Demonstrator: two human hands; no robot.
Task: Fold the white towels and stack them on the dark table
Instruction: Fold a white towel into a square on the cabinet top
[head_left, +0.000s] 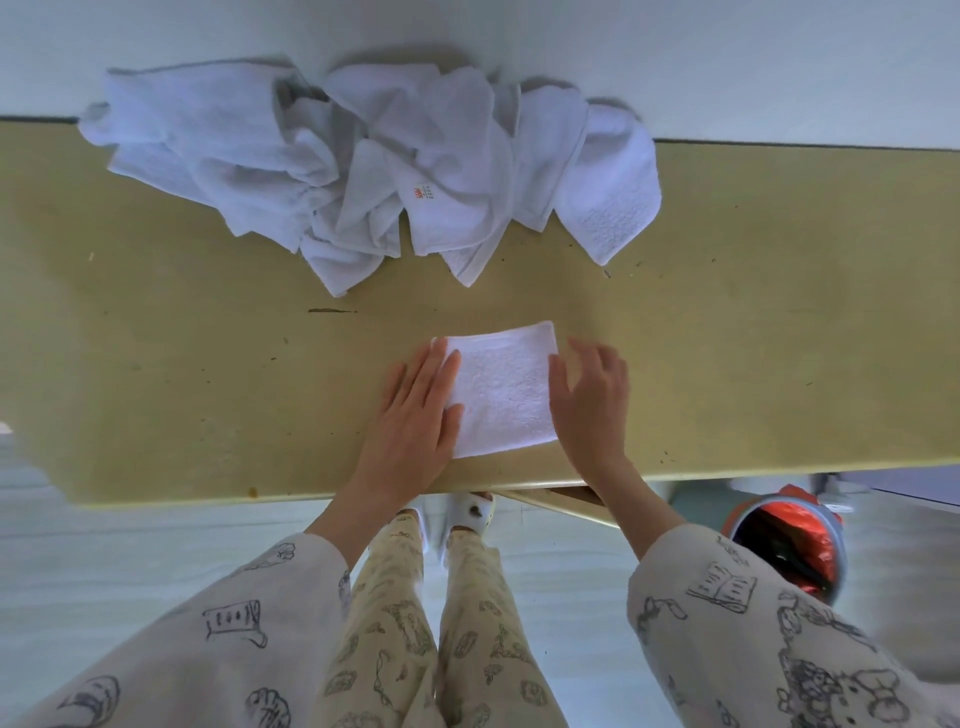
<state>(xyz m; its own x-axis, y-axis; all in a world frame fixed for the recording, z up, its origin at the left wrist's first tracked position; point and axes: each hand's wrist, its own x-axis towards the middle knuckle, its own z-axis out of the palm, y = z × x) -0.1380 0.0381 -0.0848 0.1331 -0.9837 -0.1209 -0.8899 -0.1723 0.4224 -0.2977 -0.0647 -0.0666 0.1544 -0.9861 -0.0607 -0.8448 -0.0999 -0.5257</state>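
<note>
So one small white terry towel (501, 389) lies folded near the yellowish table's (208, 364) front edge, flat-fingered left hand (415, 415) pressing it, right hand (592, 400) relaxed alongside, beyond it the rumpled white towel heap (363, 166) apparently still unfolded.

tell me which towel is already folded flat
The small folded towel between the left hand and right hand; the others lie crumpled in the pile by the wall.

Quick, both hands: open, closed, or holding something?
Left hand: open, flat on the folded towel's left edge.
Right hand: open, fingers relaxed at the towel's right edge, gripping nothing.
</note>
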